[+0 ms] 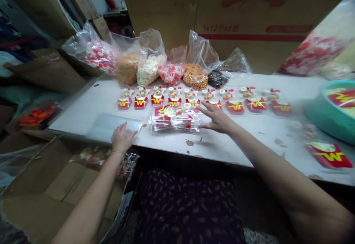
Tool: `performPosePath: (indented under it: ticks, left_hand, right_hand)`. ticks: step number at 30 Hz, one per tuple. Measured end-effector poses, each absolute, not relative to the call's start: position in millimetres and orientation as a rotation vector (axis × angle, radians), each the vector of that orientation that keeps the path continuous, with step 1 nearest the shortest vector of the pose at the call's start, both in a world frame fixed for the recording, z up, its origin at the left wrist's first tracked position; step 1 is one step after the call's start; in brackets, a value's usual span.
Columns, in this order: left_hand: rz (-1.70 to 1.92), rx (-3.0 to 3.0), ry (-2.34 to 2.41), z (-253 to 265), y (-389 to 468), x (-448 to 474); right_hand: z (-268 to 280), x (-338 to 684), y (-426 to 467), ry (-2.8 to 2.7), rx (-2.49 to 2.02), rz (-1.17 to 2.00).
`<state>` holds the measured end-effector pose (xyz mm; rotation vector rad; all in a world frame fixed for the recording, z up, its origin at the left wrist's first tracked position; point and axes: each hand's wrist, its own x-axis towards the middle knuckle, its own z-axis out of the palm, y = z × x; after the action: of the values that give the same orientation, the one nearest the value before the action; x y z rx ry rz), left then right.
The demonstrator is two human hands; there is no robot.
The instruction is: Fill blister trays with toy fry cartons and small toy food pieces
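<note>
My left hand (123, 137) rests on the near right part of a pile of flat clear plastic bags (102, 125), thumb apart from its fingers. My right hand (217, 119) is open, fingers spread, at the right edge of a stack of clear packets (163, 118); whether it touches them I cannot tell. The packets contain red pieces with a yellow zigzag mark and small food-shaped pieces. Behind the stack runs a row of similar red pieces (255, 104), with tiny food-shaped pieces (244, 89) above them.
Several clear bags of small pieces (151, 68) line the table's back. A turquoise basin (321, 107) stands at right, near another red piece (330, 155). Below the table's left edge, an open cardboard box (30, 207) contains filled packets (94, 155). A large carton (249, 7) rises behind.
</note>
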<state>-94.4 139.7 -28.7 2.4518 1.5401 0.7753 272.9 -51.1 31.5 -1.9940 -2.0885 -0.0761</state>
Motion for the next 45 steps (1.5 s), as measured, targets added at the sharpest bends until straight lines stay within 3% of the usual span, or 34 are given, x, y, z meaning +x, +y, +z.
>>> performPosePath:
  ticks: [4,8,15,22,26,29,32,36,42,45]
  left_hand:
    - [0.468,2.537,1.627,-37.5,168.4,-115.1]
    - [0.421,2.555,1.610,-41.6,178.3,-113.9]
    - [0.530,2.522,1.349,-41.7,182.2,-117.2]
    - [0.797,2.364,1.523,-34.7,185.1,-105.3]
    - [1.046,2.280,1.573,-1.7,157.2,-103.9]
    - [1.200,2.373,1.236,15.9,101.7,-83.4]
    - [0.938,2.445,0.716,14.0,29.8,-38.3]
    - [0.653,2.440,0.354,-3.8,-45.1,49.1]
    - [0.501,2.678,0.246,-21.4,-55.6,149.9]
    - [0.397,2.738,0.311,-28.9,-51.3,164.4]
  right_hand:
    - [21.3,270.1,-102.5,-2.020,-1.919,-0.050]
    - [11.4,258.9,-129.6,-1.855,-1.887,-0.025]
    - [9.9,256.0,-160.2,-1.659,-1.915,0.068]
    - [4.1,242.4,-168.7,-1.622,-1.915,0.046]
    - [4.5,259.6,-197.8,-1.526,-2.017,-0.170]
    - [2.9,300.2,-245.2,-1.227,-2.280,-0.505]
    - [-1.6,343.1,-298.1,-0.976,-2.586,-0.644]
    - [-8.9,369.5,-331.2,-0.963,-2.924,-0.426]
    - [-2.6,374.7,-323.8,-0.948,-2.987,-0.507]
    - [2.5,381.6,-321.4,-0.931,-3.050,-0.386]
